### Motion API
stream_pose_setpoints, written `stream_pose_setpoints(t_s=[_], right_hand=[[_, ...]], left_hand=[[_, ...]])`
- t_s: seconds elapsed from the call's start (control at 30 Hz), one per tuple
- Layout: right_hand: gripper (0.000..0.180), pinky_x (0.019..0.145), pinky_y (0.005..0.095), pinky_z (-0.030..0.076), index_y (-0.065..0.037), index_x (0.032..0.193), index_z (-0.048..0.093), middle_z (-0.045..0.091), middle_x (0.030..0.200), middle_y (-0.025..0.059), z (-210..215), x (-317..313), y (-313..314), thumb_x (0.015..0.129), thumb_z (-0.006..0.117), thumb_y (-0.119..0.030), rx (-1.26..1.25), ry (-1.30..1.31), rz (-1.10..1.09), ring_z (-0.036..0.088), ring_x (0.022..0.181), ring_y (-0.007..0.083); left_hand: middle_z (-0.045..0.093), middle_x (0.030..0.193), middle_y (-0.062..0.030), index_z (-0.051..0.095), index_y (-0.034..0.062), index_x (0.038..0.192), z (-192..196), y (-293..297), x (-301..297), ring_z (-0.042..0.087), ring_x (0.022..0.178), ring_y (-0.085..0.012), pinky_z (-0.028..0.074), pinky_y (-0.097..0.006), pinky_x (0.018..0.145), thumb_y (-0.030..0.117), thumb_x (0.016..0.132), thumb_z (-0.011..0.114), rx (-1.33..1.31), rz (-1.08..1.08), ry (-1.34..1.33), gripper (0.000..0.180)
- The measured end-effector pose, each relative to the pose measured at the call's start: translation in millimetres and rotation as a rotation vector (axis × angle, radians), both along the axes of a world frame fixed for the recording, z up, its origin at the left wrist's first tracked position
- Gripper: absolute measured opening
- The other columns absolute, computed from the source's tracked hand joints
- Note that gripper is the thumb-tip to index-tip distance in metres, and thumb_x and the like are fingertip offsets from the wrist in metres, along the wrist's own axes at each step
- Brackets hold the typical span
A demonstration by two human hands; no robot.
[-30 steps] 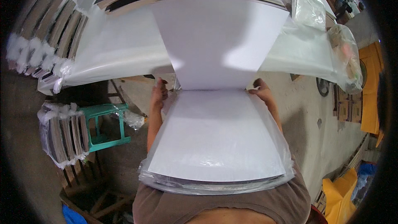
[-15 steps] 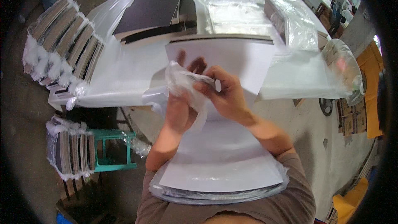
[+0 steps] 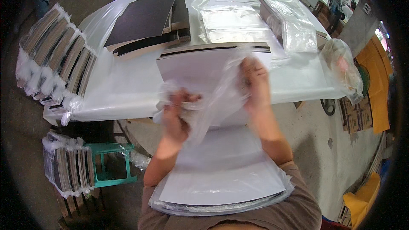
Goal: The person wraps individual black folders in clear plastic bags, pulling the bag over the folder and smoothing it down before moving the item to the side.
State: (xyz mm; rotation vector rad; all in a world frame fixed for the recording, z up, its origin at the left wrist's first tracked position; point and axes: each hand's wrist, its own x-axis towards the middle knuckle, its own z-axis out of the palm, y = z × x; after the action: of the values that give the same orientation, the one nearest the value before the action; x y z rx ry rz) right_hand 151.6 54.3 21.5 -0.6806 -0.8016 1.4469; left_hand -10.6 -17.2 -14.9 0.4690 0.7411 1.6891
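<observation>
Head view, near to far. A stack of white sheets (image 3: 221, 183) rests on the person's lap, its lower edge wrapped in clear film. Above it, both hands are raised and hold a clear plastic bag (image 3: 217, 98) stretched between them. Left hand (image 3: 175, 117): fingers curled closed, bunching the bag's lower left part. Right hand (image 3: 255, 84): fingers closed on the bag's upper right edge. Behind the bag, a white sheet (image 3: 191, 70) lies on the near edge of the tabletop (image 3: 123, 89), which is covered in white plastic. Further back on the tabletop: dark boards (image 3: 142, 17) to the left, clear-wrapped packs (image 3: 234, 21) in the middle. A green stool (image 3: 110, 162) stands on the floor at left, beside bagged bundles (image 3: 68, 168).
</observation>
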Motion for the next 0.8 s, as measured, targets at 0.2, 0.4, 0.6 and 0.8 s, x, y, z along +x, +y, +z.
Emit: stream_pose_setpoints(t_s=[0.2, 0.4, 0.6, 0.8], right_hand=[[0.020, 0.051, 0.0163, 0.042, -0.001, 0.087, 0.060, 0.057, 0.076, 0.0011, 10.6, 57.6, 7.8, 0.068, 0.065, 0.001, 0.237, -0.399, -0.173, 0.053, 0.063, 0.0056], [0.011, 0.057, 0.0250, 0.044, 0.000, 0.085, 0.057, 0.059, 0.073, 0.0054, 7.2, 46.6, -12.0, 0.075, 0.058, -0.002, 0.454, -0.551, 0.015, 0.056, 0.066, 0.0120], [0.010, 0.055, 0.0291, 0.043, -0.001, 0.073, 0.054, 0.057, 0.067, 0.0098, 0.0, 26.1, -19.5, 0.079, 0.053, -0.009, 0.654, -0.827, 0.025, 0.055, 0.057, 0.0173], [0.011, 0.051, 0.0279, 0.041, 0.000, 0.072, 0.052, 0.057, 0.069, 0.0097, 16.2, 28.6, -37.9, 0.074, 0.061, -0.007, 0.774, -0.599, -0.082, 0.055, 0.057, 0.0182]], left_hand=[[0.054, 0.097, -0.0027, 0.045, 0.0042, 0.111, 5.4, -7.3, -101.7, 0.031, 0.045, -0.0020, 0.021, -0.012, 0.036, 0.024, 0.081, 0.055, 0.030, 0.471, 0.350, 0.037], [0.056, 0.100, -0.0088, 0.046, -0.0003, 0.111, 39.2, 32.0, 6.0, 0.052, 0.076, -0.0138, 0.042, -0.022, 0.063, 0.018, 0.073, 0.062, 0.386, -0.059, 0.990, 0.045], [0.055, 0.098, -0.0092, 0.052, -0.0018, 0.098, 27.2, 30.3, 36.8, 0.051, 0.089, -0.0182, 0.041, -0.031, 0.076, 0.019, 0.072, 0.065, 0.131, -0.098, 0.622, 0.035], [0.051, 0.083, -0.0075, 0.049, -0.0001, 0.091, 6.9, 39.5, 29.7, 0.049, 0.076, -0.0155, 0.041, -0.029, 0.069, 0.024, 0.075, 0.062, 0.303, 0.001, 0.615, 0.032]])
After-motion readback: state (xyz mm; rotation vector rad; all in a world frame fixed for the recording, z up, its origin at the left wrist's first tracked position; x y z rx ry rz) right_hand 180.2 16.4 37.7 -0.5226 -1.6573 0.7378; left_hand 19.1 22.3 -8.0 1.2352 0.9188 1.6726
